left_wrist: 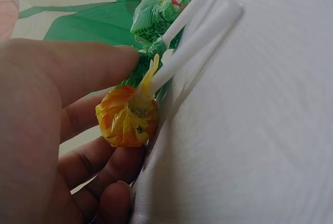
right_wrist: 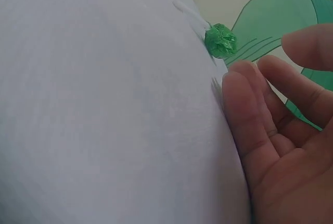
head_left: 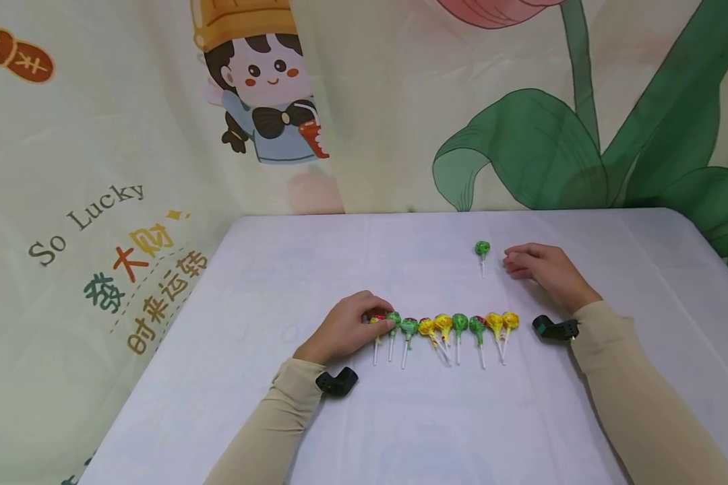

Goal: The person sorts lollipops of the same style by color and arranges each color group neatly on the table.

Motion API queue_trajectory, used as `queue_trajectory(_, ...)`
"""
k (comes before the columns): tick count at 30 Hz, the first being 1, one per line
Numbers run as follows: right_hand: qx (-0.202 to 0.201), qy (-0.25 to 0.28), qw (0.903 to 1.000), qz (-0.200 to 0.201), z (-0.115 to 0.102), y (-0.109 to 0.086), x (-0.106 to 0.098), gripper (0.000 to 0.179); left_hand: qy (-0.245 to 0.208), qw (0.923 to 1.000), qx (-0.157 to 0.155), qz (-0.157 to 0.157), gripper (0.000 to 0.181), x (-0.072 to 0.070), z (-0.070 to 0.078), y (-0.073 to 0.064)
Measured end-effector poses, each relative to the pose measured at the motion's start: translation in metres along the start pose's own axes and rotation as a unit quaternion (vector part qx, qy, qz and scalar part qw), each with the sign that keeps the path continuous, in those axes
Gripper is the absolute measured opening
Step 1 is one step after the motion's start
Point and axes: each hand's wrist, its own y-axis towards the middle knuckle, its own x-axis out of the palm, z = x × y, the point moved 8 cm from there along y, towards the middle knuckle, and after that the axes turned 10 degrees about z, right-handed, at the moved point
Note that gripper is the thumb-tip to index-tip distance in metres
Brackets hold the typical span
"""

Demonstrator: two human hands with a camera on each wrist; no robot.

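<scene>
A row of several wrapped lollipops lies on the white table, sticks toward the person. At its left end my left hand (head_left: 354,328) pinches a green lollipop (head_left: 394,317) between thumb and fingers. The leftmost lollipop, orange-yellow (left_wrist: 127,115), lies within the curve of that hand, partly covered from above. Farther along the row come another green lollipop (head_left: 409,327) and a yellow one (head_left: 443,322). Toward the back lies a single green lollipop (head_left: 482,249). My right hand (head_left: 542,269) is just right of it, fingers loosely bent, apart from it and holding nothing.
The white-covered table (head_left: 437,424) reaches back to a printed cloth (head_left: 376,135) hanging behind it. At the row's right end lies a yellow lollipop (head_left: 510,320). Black cameras (head_left: 338,382) sit at both wrists, the right one (head_left: 555,328) beside the row's right end.
</scene>
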Motion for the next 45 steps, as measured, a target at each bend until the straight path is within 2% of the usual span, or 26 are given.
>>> queue_trajectory(9,-0.015,0.024,0.9996,0.007,0.0,-0.003,-0.005,0.05,-0.004,0.9999,-0.013,0.006,0.02,0.002,0.0,0.003)
queue_trajectory(16,-0.019,-0.027,0.9993,-0.015,-0.002,-0.012,-0.005,0.05,-0.011,0.9998,-0.008,0.016,0.02,0.003,-0.003,0.003)
queue_trajectory(34,-0.026,-0.063,0.997,-0.036,0.003,-0.029,0.007,0.04,-0.072,0.9959,-0.052,0.02,0.019,0.001,-0.009,0.0)
queue_trajectory(39,-0.041,-0.07,0.996,-0.037,0.001,-0.036,0.01,0.038,-0.081,0.9941,-0.068,0.024,0.017,0.002,-0.012,0.0)
queue_trajectory(45,-0.072,-0.07,0.9942,-0.04,-0.008,-0.046,0.011,0.036,-0.122,0.9891,-0.077,0.026,0.02,0.003,-0.012,0.002)
